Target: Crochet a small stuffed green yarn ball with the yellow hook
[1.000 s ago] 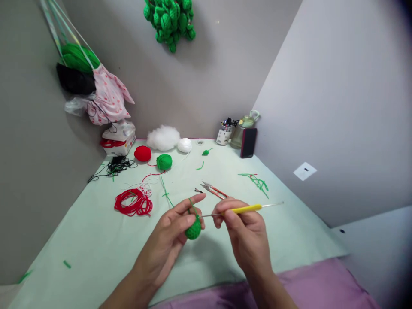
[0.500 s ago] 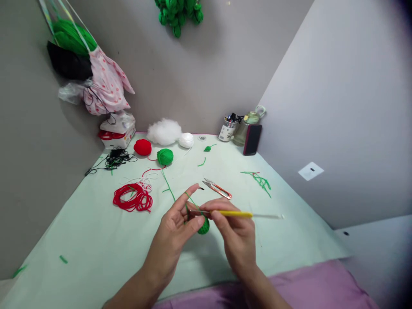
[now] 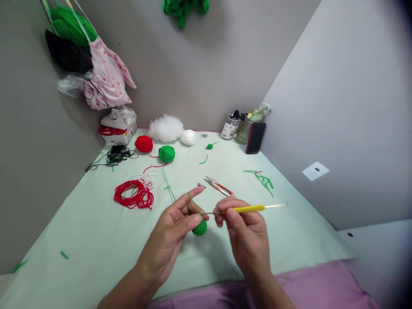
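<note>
Between thumb and fingers, my left hand (image 3: pixel 174 225) pinches a small round green crochet piece (image 3: pixel 199 228). Green working yarn (image 3: pixel 194 201) loops over its raised index finger and runs down to the piece. My right hand (image 3: pixel 246 231) grips a crochet hook (image 3: pixel 249 209) with a yellow handle, held nearly level like a pencil. The hook's thin metal tip reaches the top of the green piece at my left fingertips; whether it sits inside a stitch is too small to tell. A green yarn ball (image 3: pixel 166 153) lies beyond my left hand, its strand trailing toward that hand.
Orange-handled thread snips (image 3: pixel 219 187) lie just beyond my hands. On the left are a red yarn coil (image 3: pixel 133 194), a red ball (image 3: pixel 143 144) and tangled black yarn (image 3: pixel 118 154). White stuffing (image 3: pixel 166 128), a white ball (image 3: pixel 188 137), a pen cup (image 3: pixel 230 126) and a phone (image 3: pixel 255 137) stand behind.
My right hand has drawn back to the right with the crochet hook, baring more of its metal shaft. The green piece has shifted slightly left. The view has tilted slightly.
</note>
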`<state>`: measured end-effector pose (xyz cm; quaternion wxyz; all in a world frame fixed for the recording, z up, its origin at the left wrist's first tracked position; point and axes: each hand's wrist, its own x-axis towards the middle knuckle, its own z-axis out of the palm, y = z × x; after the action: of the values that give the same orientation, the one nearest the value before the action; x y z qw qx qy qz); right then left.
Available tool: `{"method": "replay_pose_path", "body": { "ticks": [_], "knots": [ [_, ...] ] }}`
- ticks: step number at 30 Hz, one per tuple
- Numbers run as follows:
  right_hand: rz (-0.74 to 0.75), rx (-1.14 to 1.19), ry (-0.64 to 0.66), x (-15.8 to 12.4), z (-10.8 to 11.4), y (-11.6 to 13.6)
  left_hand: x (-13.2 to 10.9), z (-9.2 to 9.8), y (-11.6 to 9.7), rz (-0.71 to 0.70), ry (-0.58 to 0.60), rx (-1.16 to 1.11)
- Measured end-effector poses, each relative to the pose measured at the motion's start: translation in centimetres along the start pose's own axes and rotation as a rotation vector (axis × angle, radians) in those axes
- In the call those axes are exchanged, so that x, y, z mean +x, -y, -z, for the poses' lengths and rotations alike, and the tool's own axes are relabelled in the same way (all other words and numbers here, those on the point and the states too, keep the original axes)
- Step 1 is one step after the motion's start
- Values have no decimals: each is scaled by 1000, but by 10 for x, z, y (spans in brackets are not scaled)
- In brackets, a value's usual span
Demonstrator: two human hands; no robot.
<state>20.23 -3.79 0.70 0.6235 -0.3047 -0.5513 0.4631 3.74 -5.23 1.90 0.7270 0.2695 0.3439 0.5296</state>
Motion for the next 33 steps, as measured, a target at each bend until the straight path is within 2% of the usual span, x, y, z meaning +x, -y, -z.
{"method": "replay_pose_path", "body": {
  "ticks": [2,4,7,13,18,20,22,24,26,28,29,31,33],
  "knots": [
    [19,-1,-9,-3,-4,-4,-1,-3,3,-72,-73,40],
    [9,12,-10,-5,-7,-9,-1,-4,6,-80,-88,59],
    [-15,18,-24,-6,-7,-13,0,-4,5,-24,-68,36],
    [52,-105,-33,-6,0,-11,3,3,3,84,-31,-67],
    [-50,4,-64,1,4,-3,6,8,1,106,30,-78],
    [-114,64,-77,3,3,-1,6,7,1,91,21,-60],
    [-106,24,-58,0,-1,-2,5,4,5,40,-13,-20],
    [30,-187,-22,-6,-6,-5,3,1,11,-45,-67,21],
    [283,-518,17,-14,-8,-9,1,-2,16,-91,-105,10],
    [505,-707,62,-18,-8,-10,1,-2,17,-33,-92,-53],
    [520,-699,71,-18,-6,-10,2,-1,16,18,-82,-90],
    [402,-524,-8,-14,-3,-5,4,3,10,92,-93,-136],
    [247,-287,-158,-6,0,0,5,7,4,54,-163,-146]
  ]
}}
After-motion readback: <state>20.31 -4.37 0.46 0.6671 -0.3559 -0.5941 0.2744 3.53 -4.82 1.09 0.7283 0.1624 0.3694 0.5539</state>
